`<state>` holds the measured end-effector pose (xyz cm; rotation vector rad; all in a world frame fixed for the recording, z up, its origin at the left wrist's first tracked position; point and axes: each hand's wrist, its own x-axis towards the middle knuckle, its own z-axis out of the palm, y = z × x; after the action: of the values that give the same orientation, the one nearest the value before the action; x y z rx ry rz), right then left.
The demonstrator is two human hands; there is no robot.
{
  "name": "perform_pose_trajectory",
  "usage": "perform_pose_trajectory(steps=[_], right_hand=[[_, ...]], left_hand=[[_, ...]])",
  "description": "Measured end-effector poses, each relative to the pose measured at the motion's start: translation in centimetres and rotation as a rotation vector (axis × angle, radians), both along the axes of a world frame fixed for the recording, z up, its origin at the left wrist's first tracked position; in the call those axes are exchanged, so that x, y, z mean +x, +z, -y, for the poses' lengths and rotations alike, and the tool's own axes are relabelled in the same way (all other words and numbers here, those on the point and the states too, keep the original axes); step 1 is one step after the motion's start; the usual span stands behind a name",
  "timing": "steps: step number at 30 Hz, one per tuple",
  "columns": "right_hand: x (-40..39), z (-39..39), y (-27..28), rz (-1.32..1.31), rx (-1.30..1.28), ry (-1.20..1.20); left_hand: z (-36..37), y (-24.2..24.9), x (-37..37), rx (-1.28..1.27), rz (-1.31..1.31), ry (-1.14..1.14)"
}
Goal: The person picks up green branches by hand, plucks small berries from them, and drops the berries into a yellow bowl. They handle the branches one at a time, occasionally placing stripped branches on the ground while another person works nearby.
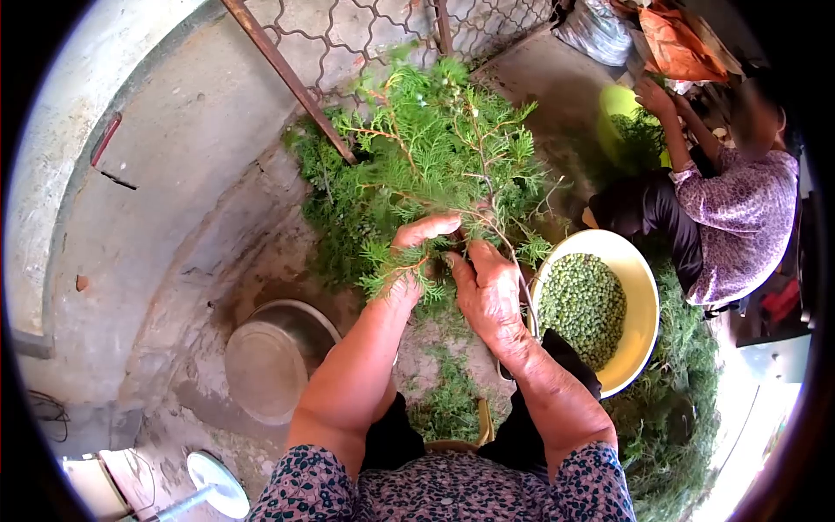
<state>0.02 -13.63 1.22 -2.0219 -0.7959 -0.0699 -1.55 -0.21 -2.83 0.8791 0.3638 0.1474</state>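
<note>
A leafy evergreen branch with flat, scaly sprigs and brown stems rises in front of me; a few pale berries show near its top. My left hand is closed around the lower sprigs, its thumb and fingers partly covered by leaves. Close beside it on the right, my right hand has its thumb and fingers drawn together in a pinch. Whatever lies between those fingertips is hidden. The branch's main stem runs down along the outer side of the right hand. Near my right forearm stands a yellow bucket holding many small green berries.
An upturned metal pot is at lower left. Another person sits at right, hands over a lime-green tub with greenery. Cut foliage covers the floor at right. A metal grille leans along the wall behind.
</note>
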Motion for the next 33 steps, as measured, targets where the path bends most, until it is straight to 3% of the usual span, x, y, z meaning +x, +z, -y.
perform_pose_trajectory(steps=[2,4,5,8,9,10,13,15,18,19,20,22,25,26,28,29,33], right_hand=[[-0.5,0.3,0.7,-0.016,-0.054,0.001],[-0.6,0.3,0.6,0.151,0.110,-0.030],[-0.3,0.5,0.4,0.260,0.104,-0.030],[0.0,0.7,1.3,0.387,0.101,-0.105],[-0.1,0.3,1.1,0.356,0.183,-0.136],[0.4,0.2,1.3,0.410,0.176,-0.157],[1.5,0.1,0.9,0.375,0.095,-0.135],[1.7,0.0,0.5,0.221,0.066,-0.037],[1.9,-0.1,0.2,0.087,0.224,0.036],[1.8,-0.2,0.1,0.040,0.275,-0.020],[2.0,-0.1,-0.1,0.042,0.271,-0.024],[2.2,0.2,-0.4,-0.511,0.580,-0.039],[2.1,0.2,0.1,-0.669,0.660,-0.050],[2.1,0.3,0.2,-0.733,0.667,-0.033],[2.4,0.5,0.2,-0.799,0.610,-0.048],[2.7,0.6,0.1,-0.852,0.615,0.018],[3.2,0.8,0.0,-1.009,0.556,0.154]], left_hand=[[-0.9,-2.6,0.1,0.030,0.132,0.010],[-1.1,-2.5,0.3,-0.041,0.161,-0.021],[-0.9,-0.7,-0.7,0.264,0.241,0.009],[0.4,3.7,-0.8,0.288,0.082,0.002],[0.4,3.4,-0.9,0.240,0.038,-0.011],[0.1,1.9,-0.9,0.372,0.063,-0.047],[0.9,2.0,-0.7,0.436,0.100,-0.011],[0.5,-0.4,-0.8,0.903,0.286,-0.010],[-0.4,-0.3,-1.5,0.778,0.281,-0.105],[-1.9,-2.3,-1.2,0.874,0.542,-0.148],[-0.8,-3.2,-1.0,0.628,0.631,-0.034],[0.9,3.0,-0.9,0.389,0.071,0.092],[1.1,1.1,-1.1,0.369,0.219,0.133],[0.7,0.3,-0.9,0.368,0.220,0.129],[0.0,-0.9,-0.6,0.887,0.557,0.247],[0.9,1.7,-0.6,0.135,0.035,0.146],[1.1,1.7,-0.8,0.056,0.136,0.111]])
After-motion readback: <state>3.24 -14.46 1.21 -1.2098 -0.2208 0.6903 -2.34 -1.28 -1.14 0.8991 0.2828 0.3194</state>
